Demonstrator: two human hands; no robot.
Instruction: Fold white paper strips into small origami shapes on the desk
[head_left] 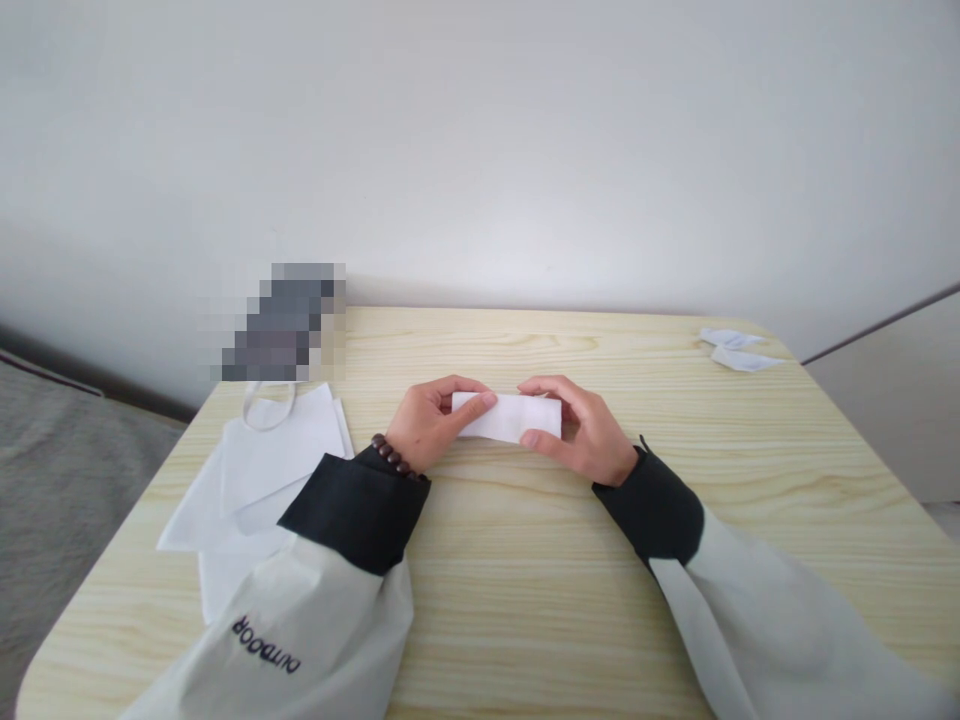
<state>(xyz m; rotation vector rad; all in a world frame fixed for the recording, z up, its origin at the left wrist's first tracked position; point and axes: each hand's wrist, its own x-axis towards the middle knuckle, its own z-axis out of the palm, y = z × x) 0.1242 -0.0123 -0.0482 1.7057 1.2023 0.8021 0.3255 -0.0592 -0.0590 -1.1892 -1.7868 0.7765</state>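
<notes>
A strip of folded white paper point(511, 416) is held level over the middle of the table between both hands. My left hand point(426, 425) pinches its left end, thumb on the face toward me and fingers behind. At the other end, my right hand point(585, 430) grips the paper with the thumb at the lower edge and the fingers at the top and behind. The fingers behind the paper are partly hidden.
Loose white paper sheets point(262, 470) lie at the left, with a white ring-shaped band point(247, 405) on them. A blurred dark object point(277, 325) stands behind. Two folded white paper pieces point(742, 357) rest at the table's point(750, 600) back right. A wall point(525, 150) borders the back.
</notes>
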